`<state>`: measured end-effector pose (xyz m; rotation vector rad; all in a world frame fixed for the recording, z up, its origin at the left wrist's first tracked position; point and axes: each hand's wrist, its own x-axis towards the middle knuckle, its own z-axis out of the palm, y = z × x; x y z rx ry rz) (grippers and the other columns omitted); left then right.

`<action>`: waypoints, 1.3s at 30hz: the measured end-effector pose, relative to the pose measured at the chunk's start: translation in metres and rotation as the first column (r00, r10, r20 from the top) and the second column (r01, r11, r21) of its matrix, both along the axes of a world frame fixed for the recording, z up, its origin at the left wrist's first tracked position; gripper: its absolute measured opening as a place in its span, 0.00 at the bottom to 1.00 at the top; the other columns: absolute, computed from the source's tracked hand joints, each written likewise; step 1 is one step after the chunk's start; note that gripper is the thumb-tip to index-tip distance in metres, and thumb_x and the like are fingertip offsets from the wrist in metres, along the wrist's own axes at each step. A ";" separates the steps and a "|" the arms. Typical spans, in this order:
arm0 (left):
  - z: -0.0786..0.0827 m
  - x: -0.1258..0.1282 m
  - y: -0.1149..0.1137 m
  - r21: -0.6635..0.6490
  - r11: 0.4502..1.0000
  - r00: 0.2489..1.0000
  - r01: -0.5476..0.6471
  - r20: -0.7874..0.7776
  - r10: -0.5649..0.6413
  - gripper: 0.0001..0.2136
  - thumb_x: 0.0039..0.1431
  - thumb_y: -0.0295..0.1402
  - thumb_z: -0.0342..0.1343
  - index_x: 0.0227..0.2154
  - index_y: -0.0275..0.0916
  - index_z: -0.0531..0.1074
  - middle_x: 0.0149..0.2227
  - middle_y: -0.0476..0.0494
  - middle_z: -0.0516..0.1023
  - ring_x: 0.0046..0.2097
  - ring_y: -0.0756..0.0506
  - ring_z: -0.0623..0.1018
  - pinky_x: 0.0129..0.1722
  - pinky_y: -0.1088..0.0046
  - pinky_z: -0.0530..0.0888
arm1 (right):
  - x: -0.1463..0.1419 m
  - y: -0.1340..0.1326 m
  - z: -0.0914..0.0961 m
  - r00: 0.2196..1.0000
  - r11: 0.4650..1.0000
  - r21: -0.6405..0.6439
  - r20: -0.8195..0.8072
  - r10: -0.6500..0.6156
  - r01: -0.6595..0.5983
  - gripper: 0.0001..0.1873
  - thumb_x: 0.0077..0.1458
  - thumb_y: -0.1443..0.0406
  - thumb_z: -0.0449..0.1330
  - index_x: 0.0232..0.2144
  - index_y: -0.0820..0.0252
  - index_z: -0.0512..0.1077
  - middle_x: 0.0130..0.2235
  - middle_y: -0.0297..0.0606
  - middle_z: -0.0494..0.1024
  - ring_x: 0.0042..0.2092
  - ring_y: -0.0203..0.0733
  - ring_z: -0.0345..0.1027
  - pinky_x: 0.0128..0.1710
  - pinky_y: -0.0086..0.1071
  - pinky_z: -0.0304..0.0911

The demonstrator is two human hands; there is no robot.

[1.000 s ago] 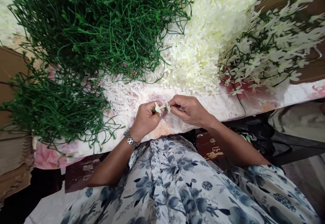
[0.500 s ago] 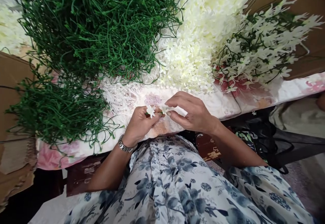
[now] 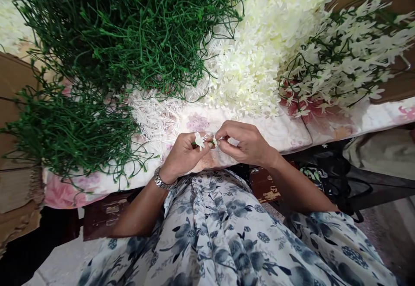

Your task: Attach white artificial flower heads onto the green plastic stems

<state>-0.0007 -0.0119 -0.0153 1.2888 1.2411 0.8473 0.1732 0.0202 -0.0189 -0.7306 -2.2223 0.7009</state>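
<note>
My left hand (image 3: 182,155), a metal watch on its wrist, is closed around a thin green stem (image 3: 204,142) that carries a small white artificial flower (image 3: 199,140). My right hand (image 3: 244,142) pinches another small white flower (image 3: 215,140) against the tip of that stem. Both hands meet just above the front edge of a table covered with a floral cloth (image 3: 285,130).
A big heap of bare green stems (image 3: 113,48) fills the left of the table. Loose white petals (image 3: 256,56) are piled in the middle, with white stamen pieces (image 3: 152,115) in front. Finished flower sprigs (image 3: 350,56) lie at right. Cardboard (image 3: 14,100) stands at left.
My right hand's fingers, spread half a second ago, have closed again on the small flower at the stem tip. The view has shifted slightly.
</note>
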 end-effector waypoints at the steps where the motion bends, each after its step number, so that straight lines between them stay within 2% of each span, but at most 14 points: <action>1: -0.003 0.001 -0.001 -0.024 0.999 0.999 -0.029 0.032 0.030 0.05 0.47 0.32 0.55 0.22 0.35 0.71 0.18 0.53 0.66 0.22 0.55 0.64 0.22 0.80 0.63 | -0.001 0.000 -0.001 1.000 1.000 -0.003 0.003 -0.006 0.007 0.05 0.52 0.73 0.52 0.29 0.63 0.67 0.26 0.35 0.70 0.28 0.31 0.63 0.28 0.25 0.59; 5: -0.015 0.004 -0.003 -0.081 0.990 0.982 -0.115 0.140 0.126 0.05 0.46 0.33 0.56 0.24 0.36 0.72 0.15 0.55 0.62 0.19 0.56 0.60 0.20 0.79 0.60 | -0.004 0.001 -0.008 0.999 0.999 0.018 -0.015 -0.037 0.037 0.05 0.53 0.72 0.51 0.29 0.63 0.67 0.26 0.34 0.70 0.27 0.30 0.62 0.28 0.25 0.59; 11: -0.021 0.004 -0.004 -0.095 0.987 0.980 -0.133 0.135 0.145 0.04 0.47 0.31 0.55 0.22 0.36 0.69 0.15 0.56 0.59 0.18 0.56 0.58 0.19 0.79 0.59 | -0.010 0.000 -0.018 0.997 0.998 0.010 -0.054 -0.059 0.059 0.04 0.52 0.72 0.51 0.28 0.63 0.66 0.25 0.34 0.69 0.27 0.31 0.61 0.27 0.25 0.58; 16: -0.016 0.004 -0.003 -0.091 0.992 0.987 -0.084 0.129 0.095 0.04 0.48 0.30 0.53 0.22 0.36 0.67 0.15 0.57 0.57 0.18 0.57 0.56 0.18 0.80 0.57 | -0.009 0.001 -0.015 0.999 0.998 -0.045 -0.018 -0.044 0.043 0.05 0.53 0.72 0.51 0.29 0.63 0.66 0.26 0.35 0.70 0.27 0.30 0.62 0.28 0.25 0.58; 20: -0.009 0.003 -0.002 -0.124 0.992 0.995 -0.025 0.093 0.037 0.03 0.48 0.30 0.53 0.25 0.35 0.67 0.17 0.58 0.58 0.19 0.57 0.58 0.20 0.81 0.59 | 0.003 0.003 -0.007 0.999 0.994 -0.105 0.052 -0.001 0.006 0.05 0.54 0.70 0.52 0.31 0.63 0.68 0.28 0.35 0.70 0.28 0.30 0.63 0.28 0.25 0.59; 23: -0.005 0.003 0.000 -0.114 0.992 0.998 0.048 0.048 -0.043 0.04 0.50 0.27 0.51 0.29 0.35 0.69 0.20 0.56 0.63 0.22 0.56 0.62 0.24 0.81 0.61 | 0.012 0.002 0.004 0.996 0.996 -0.052 0.056 -0.071 0.074 0.07 0.54 0.70 0.54 0.37 0.62 0.68 0.32 0.38 0.72 0.34 0.34 0.66 0.33 0.29 0.63; 26: -0.002 0.004 0.002 -0.064 0.991 0.990 0.118 -0.068 -0.122 0.07 0.51 0.25 0.48 0.32 0.34 0.70 0.26 0.52 0.70 0.27 0.54 0.67 0.29 0.79 0.64 | 0.012 0.000 0.017 0.989 0.986 0.078 -0.016 -0.150 0.150 0.13 0.52 0.71 0.56 0.42 0.61 0.67 0.38 0.42 0.72 0.40 0.38 0.66 0.39 0.34 0.64; 28: 0.001 0.005 0.004 -0.012 0.989 0.976 0.149 -0.158 -0.149 0.08 0.51 0.24 0.46 0.32 0.34 0.70 0.27 0.51 0.70 0.29 0.53 0.68 0.30 0.78 0.65 | 0.008 -0.001 0.022 0.996 0.989 0.115 -0.010 -0.092 0.093 0.13 0.51 0.71 0.57 0.42 0.61 0.67 0.39 0.43 0.71 0.42 0.39 0.66 0.41 0.35 0.65; 31: 0.004 0.007 0.006 0.068 0.979 0.947 0.193 -0.274 -0.168 0.08 0.48 0.22 0.44 0.27 0.34 0.68 0.24 0.51 0.69 0.27 0.52 0.68 0.29 0.77 0.64 | -0.001 -0.001 0.022 1.000 0.992 0.129 0.019 0.002 -0.004 0.08 0.53 0.71 0.54 0.37 0.62 0.69 0.36 0.41 0.71 0.40 0.38 0.66 0.39 0.34 0.65; 34: 0.005 0.009 0.005 0.120 0.967 0.927 0.225 -0.331 -0.175 0.07 0.46 0.21 0.44 0.24 0.34 0.66 0.23 0.52 0.68 0.27 0.52 0.68 0.28 0.76 0.63 | -0.006 -0.002 0.017 1.000 0.988 0.155 -0.009 0.001 0.000 0.06 0.53 0.72 0.52 0.32 0.63 0.69 0.31 0.39 0.70 0.35 0.37 0.65 0.34 0.32 0.64; 37: 0.003 0.007 0.002 0.161 0.965 0.930 0.206 -0.338 -0.142 0.10 0.47 0.21 0.45 0.32 0.35 0.68 0.27 0.51 0.71 0.30 0.51 0.70 0.31 0.76 0.66 | -0.006 -0.002 0.013 0.999 0.989 0.149 -0.041 -0.017 0.023 0.06 0.52 0.73 0.53 0.29 0.63 0.69 0.29 0.38 0.70 0.33 0.36 0.65 0.32 0.30 0.63; 39: 0.002 0.004 -0.001 0.246 0.959 0.938 0.139 -0.342 -0.049 0.15 0.49 0.21 0.47 0.40 0.36 0.67 0.34 0.48 0.73 0.35 0.51 0.72 0.35 0.75 0.69 | -0.004 -0.001 0.012 0.997 0.992 0.117 -0.056 -0.048 0.054 0.06 0.52 0.73 0.53 0.29 0.63 0.69 0.29 0.38 0.70 0.32 0.35 0.65 0.31 0.30 0.63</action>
